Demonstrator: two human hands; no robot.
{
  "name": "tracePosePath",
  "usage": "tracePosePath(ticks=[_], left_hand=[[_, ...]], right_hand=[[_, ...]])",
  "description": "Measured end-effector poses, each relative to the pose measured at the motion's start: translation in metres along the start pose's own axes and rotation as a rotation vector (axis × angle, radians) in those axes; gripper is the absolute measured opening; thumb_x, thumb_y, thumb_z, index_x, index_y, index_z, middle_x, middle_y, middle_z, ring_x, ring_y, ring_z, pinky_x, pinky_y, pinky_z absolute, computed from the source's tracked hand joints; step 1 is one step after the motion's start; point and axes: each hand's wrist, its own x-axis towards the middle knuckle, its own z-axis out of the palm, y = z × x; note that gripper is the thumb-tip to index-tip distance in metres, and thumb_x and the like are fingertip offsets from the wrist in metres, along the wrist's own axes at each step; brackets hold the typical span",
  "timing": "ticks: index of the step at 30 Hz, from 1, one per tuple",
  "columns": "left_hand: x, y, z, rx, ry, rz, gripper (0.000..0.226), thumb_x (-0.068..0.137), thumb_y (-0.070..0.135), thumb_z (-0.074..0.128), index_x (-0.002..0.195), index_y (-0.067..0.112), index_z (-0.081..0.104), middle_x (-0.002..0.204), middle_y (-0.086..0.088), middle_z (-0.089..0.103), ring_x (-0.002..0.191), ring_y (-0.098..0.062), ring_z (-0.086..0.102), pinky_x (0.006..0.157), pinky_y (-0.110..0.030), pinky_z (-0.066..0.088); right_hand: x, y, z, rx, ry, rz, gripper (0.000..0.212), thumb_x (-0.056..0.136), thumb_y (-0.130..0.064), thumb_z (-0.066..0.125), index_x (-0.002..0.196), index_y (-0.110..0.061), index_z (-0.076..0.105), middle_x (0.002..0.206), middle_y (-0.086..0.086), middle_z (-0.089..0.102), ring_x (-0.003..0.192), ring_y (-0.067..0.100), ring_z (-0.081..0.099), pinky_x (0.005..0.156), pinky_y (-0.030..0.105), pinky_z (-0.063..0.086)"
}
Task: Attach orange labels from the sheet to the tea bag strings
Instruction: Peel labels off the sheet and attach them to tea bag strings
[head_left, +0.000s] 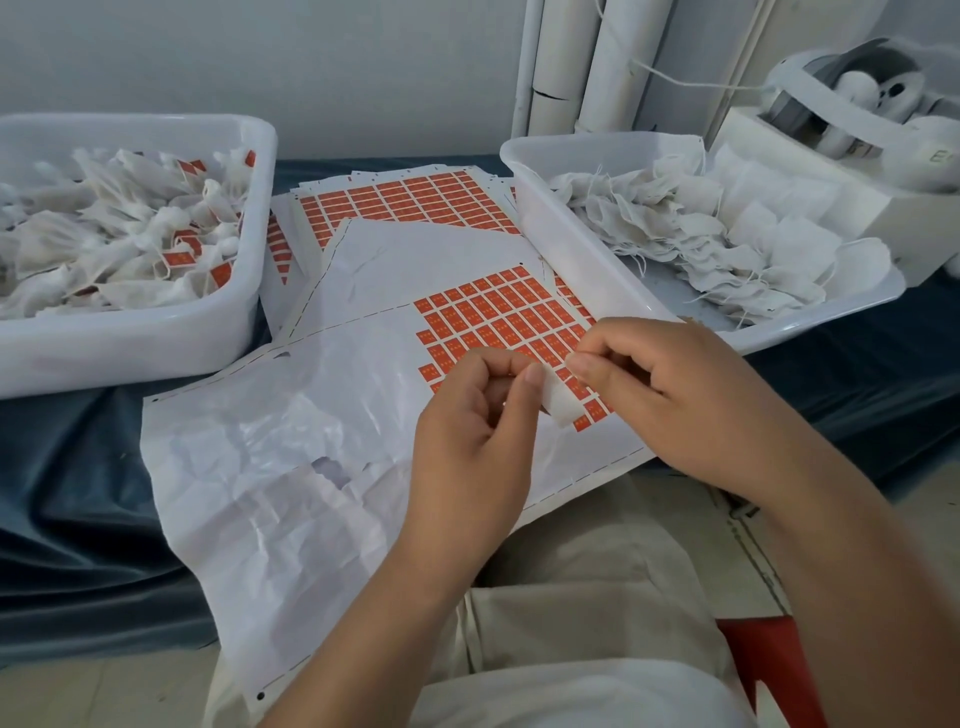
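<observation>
Blue cloth (67, 493) is covering the work surface, with a left tub (130, 338) of labelled bags and a right tub (561, 228) of bare ones sitting on it. A sheet (311, 415) is lying between the tubs and hanging off the near edge onto the person's lap. Most of it is stripped white backing, and the remaining labels (498, 312) are crowding its right part. More sheets (415, 197) are lying behind it.

The left hand (467, 415) is pinching a bag (561, 405) between thumb and forefinger, just above the labels' near corner, with the other fingers curling into the palm. The right hand (670, 389) is curling its fingers, tips close together, right beside the bag and over the labels. I cannot tell whether it is pinching a label, the string or nothing; the string itself is too fine to make out.

Several things are looking risky:

- The sheet is loose, crumpled and torn near its middle, and nothing is pinning it down. A peel will probably lift the whole sheet or rip the backing rather than free one label.
- The labels are packed tightly, so a fingernail is likely to catch two at once.
- A freed label is sticky and may fold on itself or cling to a fingertip before the string is lying across it.
- A string sitting off-centre will probably slip out once the label is folded shut.
- The overhanging sheet may slide off the lap if a forearm is dragging on it.
</observation>
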Motion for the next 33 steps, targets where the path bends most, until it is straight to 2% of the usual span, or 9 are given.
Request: tracePosePath(ticks=[5,7,10,14,17,21,25,30,33], left_hand=[[0.000,0.002,-0.002,0.025,-0.005,0.042,0.026,0.107,0.038,0.049,0.097,0.032,0.072,0.089,0.010,0.075,0.075,-0.007,0.067,0.063,-0.018,0.050],[0.002,0.002,-0.004,0.008,0.019,-0.008,0.029,0.110,0.041,0.042,0.112,0.034,0.071,0.089,0.012,0.074,0.064,-0.005,0.063,0.056,-0.020,0.048],[0.007,0.004,-0.008,-0.096,0.018,-0.159,0.023,0.110,0.035,0.049,0.126,0.034,0.067,0.082,0.010,0.074,0.048,-0.007,0.054,0.048,-0.016,0.045],[0.013,0.006,-0.015,-0.273,-0.071,-0.341,0.020,0.101,0.028,0.067,0.120,0.033,0.073,0.086,0.001,0.080,0.046,-0.007,0.049,0.051,-0.014,0.047],[0.014,0.004,-0.019,-0.279,-0.125,-0.359,0.030,0.087,0.039,0.079,0.116,0.033,0.076,0.083,0.002,0.078,0.046,-0.008,0.045,0.052,-0.014,0.046],[0.017,0.001,-0.020,-0.286,-0.147,-0.371,0.023,0.087,0.032,0.081,0.110,0.029,0.080,0.080,0.002,0.076,0.045,-0.008,0.046,0.050,-0.014,0.044],[0.017,-0.001,-0.022,-0.312,-0.195,-0.374,0.028,0.075,0.038,0.083,0.101,0.027,0.084,0.086,0.001,0.078,0.046,-0.007,0.048,0.048,-0.014,0.043],[0.018,-0.003,-0.026,-0.277,-0.304,-0.415,0.030,0.071,0.042,0.082,0.097,0.027,0.086,0.092,0.002,0.078,0.053,-0.004,0.053,0.053,-0.014,0.045],[0.020,-0.003,-0.028,-0.264,-0.356,-0.420,0.023,0.076,0.037,0.079,0.090,0.021,0.086,0.083,0.004,0.075,0.058,-0.001,0.054,0.056,-0.013,0.046]], right_hand=[[0.003,0.004,0.005,0.052,0.016,0.011,0.023,0.104,-0.041,0.055,0.089,-0.028,0.066,0.079,-0.015,0.065,0.067,0.007,0.058,0.060,0.013,0.042],[0.003,0.004,0.007,0.057,0.039,-0.010,0.025,0.106,-0.039,0.056,0.087,-0.025,0.065,0.077,-0.012,0.063,0.064,0.008,0.055,0.059,0.013,0.040],[0.003,0.003,0.009,0.051,0.097,-0.069,0.026,0.108,-0.034,0.056,0.086,-0.020,0.064,0.071,-0.007,0.058,0.063,0.010,0.053,0.057,0.013,0.038],[0.004,0.003,0.015,0.035,0.160,-0.138,0.025,0.108,-0.032,0.054,0.090,-0.018,0.063,0.071,-0.005,0.058,0.069,0.018,0.055,0.058,0.020,0.039],[0.005,0.004,0.018,0.017,0.174,-0.160,0.025,0.110,-0.031,0.055,0.092,-0.016,0.063,0.075,-0.005,0.059,0.072,0.017,0.055,0.061,0.026,0.042],[0.006,0.007,0.019,0.017,0.172,-0.165,0.026,0.108,-0.034,0.052,0.093,-0.017,0.064,0.077,-0.006,0.061,0.074,0.017,0.057,0.062,0.024,0.042],[0.006,0.008,0.021,0.031,0.175,-0.170,0.027,0.110,-0.031,0.053,0.093,-0.015,0.065,0.075,-0.005,0.059,0.072,0.016,0.055,0.062,0.026,0.042],[0.007,0.008,0.024,-0.010,0.195,-0.239,0.025,0.108,-0.029,0.053,0.092,-0.014,0.064,0.079,-0.010,0.059,0.072,0.013,0.054,0.065,0.023,0.042],[0.009,0.010,0.026,-0.044,0.195,-0.263,0.023,0.107,-0.025,0.055,0.090,-0.012,0.065,0.078,-0.008,0.060,0.071,0.013,0.054,0.066,0.028,0.044]])
